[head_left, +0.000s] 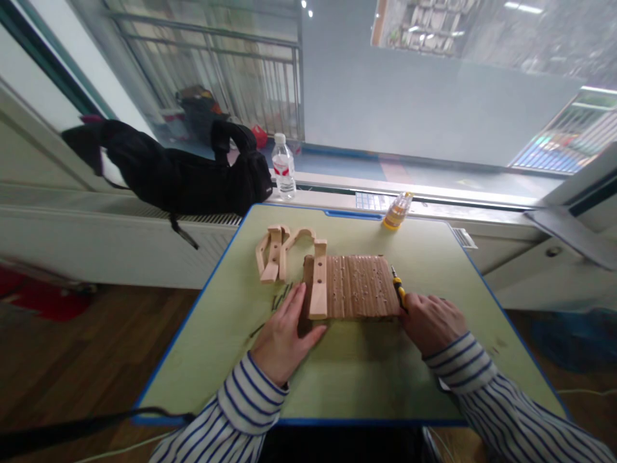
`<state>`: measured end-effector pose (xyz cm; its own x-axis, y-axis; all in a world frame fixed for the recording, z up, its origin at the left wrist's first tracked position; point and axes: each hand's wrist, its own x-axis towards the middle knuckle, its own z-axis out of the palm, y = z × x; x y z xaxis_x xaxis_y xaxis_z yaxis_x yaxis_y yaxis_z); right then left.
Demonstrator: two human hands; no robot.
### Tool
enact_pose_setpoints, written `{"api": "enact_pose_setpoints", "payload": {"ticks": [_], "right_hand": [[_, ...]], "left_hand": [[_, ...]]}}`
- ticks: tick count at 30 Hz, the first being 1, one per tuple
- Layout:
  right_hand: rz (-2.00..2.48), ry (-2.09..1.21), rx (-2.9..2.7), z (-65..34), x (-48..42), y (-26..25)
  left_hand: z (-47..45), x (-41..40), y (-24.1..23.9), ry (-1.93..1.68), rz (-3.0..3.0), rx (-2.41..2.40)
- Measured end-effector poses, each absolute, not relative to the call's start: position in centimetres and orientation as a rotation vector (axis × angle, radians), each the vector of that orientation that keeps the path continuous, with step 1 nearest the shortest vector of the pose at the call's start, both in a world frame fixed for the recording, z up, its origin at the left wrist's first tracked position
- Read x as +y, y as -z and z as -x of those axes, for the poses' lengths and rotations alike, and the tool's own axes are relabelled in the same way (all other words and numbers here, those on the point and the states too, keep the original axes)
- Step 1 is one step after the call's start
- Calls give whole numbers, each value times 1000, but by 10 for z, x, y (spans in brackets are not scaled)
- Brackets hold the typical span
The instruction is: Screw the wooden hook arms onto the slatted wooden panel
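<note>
A screwdriver (398,288) with a yellow and black handle is gripped in my right hand (431,321), by the right edge of a stack of corrugated cardboard (361,286). The cardboard is dotted with small holes. Across its left end lies a pale wooden piece (319,283) with two holes along it. My left hand (284,334) rests at the cardboard's lower left corner, fingers stretched out and thumb apart, close to the wooden piece. Just beyond those fingers are several dark, thin screws (278,299), partly covered by the hand. More curved wooden pieces (273,254) sit together behind them.
The pale green table (216,347) has a blue edge. A small bottle of yellow liquid (398,211) stands at its back right. On the window sill are a clear water bottle (284,168) and a black bag (193,177). A dark strap (110,418) crosses the front left.
</note>
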<state>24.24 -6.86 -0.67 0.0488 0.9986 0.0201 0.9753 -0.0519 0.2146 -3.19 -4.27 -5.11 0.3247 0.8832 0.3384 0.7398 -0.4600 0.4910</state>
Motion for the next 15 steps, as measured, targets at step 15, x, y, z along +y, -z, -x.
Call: {"api": "enact_pose_setpoints", "payload": {"ticks": [15], "right_hand": [[-1947,-266,2610,-234,-68,-47]], "left_hand": [[87,-39,28,-1067,-2091,2019]]}}
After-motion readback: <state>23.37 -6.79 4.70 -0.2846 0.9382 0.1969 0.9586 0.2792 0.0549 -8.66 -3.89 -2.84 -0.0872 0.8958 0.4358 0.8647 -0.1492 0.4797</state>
